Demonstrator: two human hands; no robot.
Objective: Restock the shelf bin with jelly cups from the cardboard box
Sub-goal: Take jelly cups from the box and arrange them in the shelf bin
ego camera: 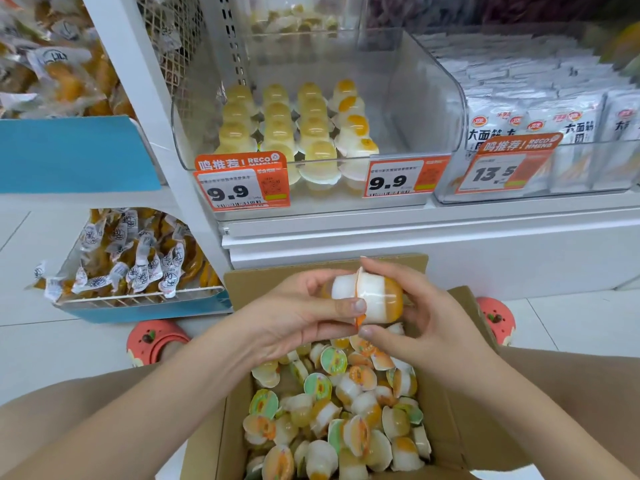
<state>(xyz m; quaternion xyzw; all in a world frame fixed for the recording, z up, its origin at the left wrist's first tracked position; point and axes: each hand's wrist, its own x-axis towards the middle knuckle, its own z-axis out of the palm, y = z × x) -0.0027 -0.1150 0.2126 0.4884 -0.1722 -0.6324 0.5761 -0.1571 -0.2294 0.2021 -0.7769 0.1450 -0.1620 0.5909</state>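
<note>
An open cardboard box (460, 403) lies on the floor between my knees, holding several loose jelly cups (346, 410). Above it my left hand (298, 317) grips one white-and-orange jelly cup (343, 287), and my right hand (415, 317) grips a second cup (382, 301) pressed lid to lid against it. Higher up, the clear shelf bin (426, 98) holds rows of jelly cups (298, 126) on its left side; the right side of the bin is bare.
Price tags reading 9.9 (242, 188) hang on the bin's front. A neighbouring bin of white snack packets (554, 109) stands to the right. On the left, a blue basket of wrapped snacks (135, 261) sits low. Pink shoes (152, 337) flank the box.
</note>
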